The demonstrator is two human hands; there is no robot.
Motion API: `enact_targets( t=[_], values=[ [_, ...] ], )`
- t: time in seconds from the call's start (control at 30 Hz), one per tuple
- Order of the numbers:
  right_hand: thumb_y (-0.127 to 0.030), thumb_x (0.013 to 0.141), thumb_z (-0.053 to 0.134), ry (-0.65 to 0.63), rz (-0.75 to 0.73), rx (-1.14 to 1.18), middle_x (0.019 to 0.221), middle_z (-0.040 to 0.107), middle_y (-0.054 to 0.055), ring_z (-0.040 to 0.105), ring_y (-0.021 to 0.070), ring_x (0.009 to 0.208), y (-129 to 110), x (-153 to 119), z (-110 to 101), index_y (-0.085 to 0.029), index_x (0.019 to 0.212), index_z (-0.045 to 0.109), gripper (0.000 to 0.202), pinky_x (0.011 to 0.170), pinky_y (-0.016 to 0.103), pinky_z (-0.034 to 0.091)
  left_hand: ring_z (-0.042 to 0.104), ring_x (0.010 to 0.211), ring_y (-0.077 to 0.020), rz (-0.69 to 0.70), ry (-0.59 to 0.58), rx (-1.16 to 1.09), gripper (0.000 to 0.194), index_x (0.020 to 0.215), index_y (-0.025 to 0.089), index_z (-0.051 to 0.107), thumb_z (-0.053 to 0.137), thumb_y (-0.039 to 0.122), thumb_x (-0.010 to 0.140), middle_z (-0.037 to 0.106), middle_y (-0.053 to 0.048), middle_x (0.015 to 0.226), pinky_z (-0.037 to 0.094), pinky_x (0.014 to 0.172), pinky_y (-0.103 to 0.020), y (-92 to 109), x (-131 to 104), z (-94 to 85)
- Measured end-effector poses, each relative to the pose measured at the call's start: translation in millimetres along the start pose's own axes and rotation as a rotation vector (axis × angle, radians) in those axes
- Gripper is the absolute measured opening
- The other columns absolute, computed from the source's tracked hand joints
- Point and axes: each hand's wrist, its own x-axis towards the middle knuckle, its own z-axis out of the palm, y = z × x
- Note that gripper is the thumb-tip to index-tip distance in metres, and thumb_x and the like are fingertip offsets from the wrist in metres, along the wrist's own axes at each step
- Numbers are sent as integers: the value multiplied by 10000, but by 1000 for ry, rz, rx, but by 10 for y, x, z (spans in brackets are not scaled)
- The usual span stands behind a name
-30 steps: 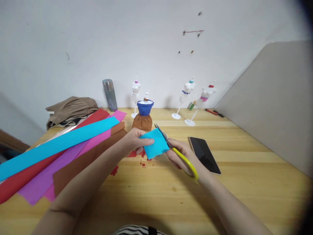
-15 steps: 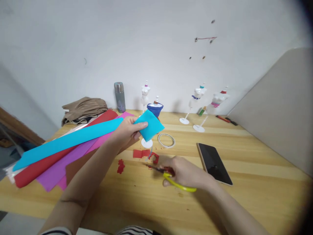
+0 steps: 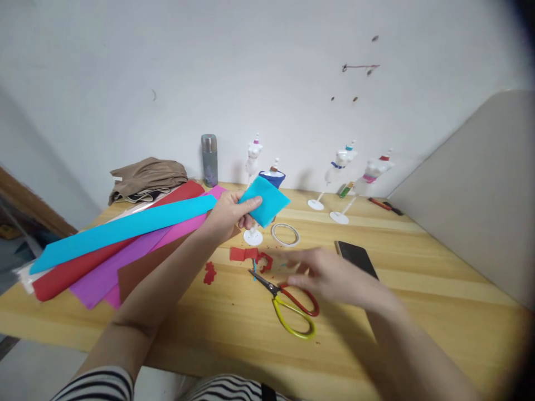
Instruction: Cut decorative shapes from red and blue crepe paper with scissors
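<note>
Between thumb and fingers, my left hand (image 3: 231, 216) pinches a bright blue square sheet (image 3: 268, 203), felt or paper, held above the table. My right hand (image 3: 336, 277), somewhat blurred, hovers empty with its fingers apart. Just left of it lie scissors (image 3: 273, 289) with one red and one yellow handle, blades slightly parted. Red scraps (image 3: 243, 254) and a red flower-like cutout (image 3: 210, 273) are scattered beyond and left of the blades. A thin blue strip (image 3: 254, 271) lies by the scissor tips.
Long coloured sheets (image 3: 125, 225) cover the left side, with brown cloth (image 3: 148, 174) and a flask (image 3: 209, 161) behind. Several small white mannequins (image 3: 343, 159) stand at the back. A tape roll (image 3: 286, 235) and a tablet (image 3: 355, 257) lie on the table (image 3: 438, 289).
My right hand has let go of the scissors, which now lie on the table, and has moved up and right, over part of the tablet. My left hand still holds the blue sheet.
</note>
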Motion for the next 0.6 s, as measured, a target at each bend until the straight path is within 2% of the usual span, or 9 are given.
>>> enact_targets(
  t=[0.03, 0.1, 0.17, 0.2, 0.33, 0.4, 0.6],
  values=[
    [-334, 898, 747, 74, 13, 43, 914, 809, 55, 713, 194, 716, -40, 44, -85, -256, 1129, 808, 251, 642, 307, 535, 430, 388, -41, 19, -5, -6, 463, 524, 168, 541, 782, 374, 861, 547, 15, 426, 307, 466, -209, -12, -5, 17],
    [-545, 915, 726, 241, -19, 188, 1068, 810, 116, 754, 251, 882, -115, 149, -226, -223, 1198, 782, 432, 704, 353, 590, 445, 398, -48, 46, -15, -3, 446, 544, 170, 551, 798, 408, 830, 548, 19, 427, 308, 469, -207, -46, -19, 59],
    [-671, 863, 737, 328, -70, 293, 1043, 804, 118, 755, 274, 922, -162, 269, -298, -219, 1181, 782, 554, 699, 363, 604, 451, 399, -55, 45, -29, 52, 431, 563, 168, 572, 799, 441, 807, 551, 16, 427, 306, 462, -207, -75, -37, 105],
    [-687, 825, 769, 360, -77, 319, 990, 801, 104, 748, 267, 892, -170, 331, -302, -222, 1147, 789, 566, 692, 359, 603, 456, 398, -59, 33, -43, 95, 428, 570, 167, 583, 796, 457, 801, 555, 14, 428, 309, 458, -208, -84, -48, 126],
    [-550, 623, 949, 455, -26, 426, 721, 734, 22, 654, 182, 643, -107, 526, -176, -214, 806, 757, 428, 607, 315, 555, 492, 425, -71, -21, -146, 214, 419, 591, 161, 611, 786, 483, 794, 576, 7, 457, 345, 468, -205, -89, -88, 167],
    [-500, 592, 957, 487, -24, 448, 613, 663, -12, 577, 142, 552, -49, 566, -100, -210, 677, 695, 400, 553, 295, 509, 498, 435, -75, -42, -184, 213, 401, 616, 161, 626, 796, 487, 776, 586, 8, 477, 347, 467, -207, -95, -87, 165],
    [-472, 644, 886, 702, -40, 457, 560, 597, -28, 503, 114, 505, 67, 571, -42, -212, 659, 680, 332, 481, 261, 423, 436, 392, -54, -57, -162, 192, 424, 561, 171, 577, 848, 467, 698, 539, 18, 418, 304, 456, -203, -199, -6, 170]
  ],
)
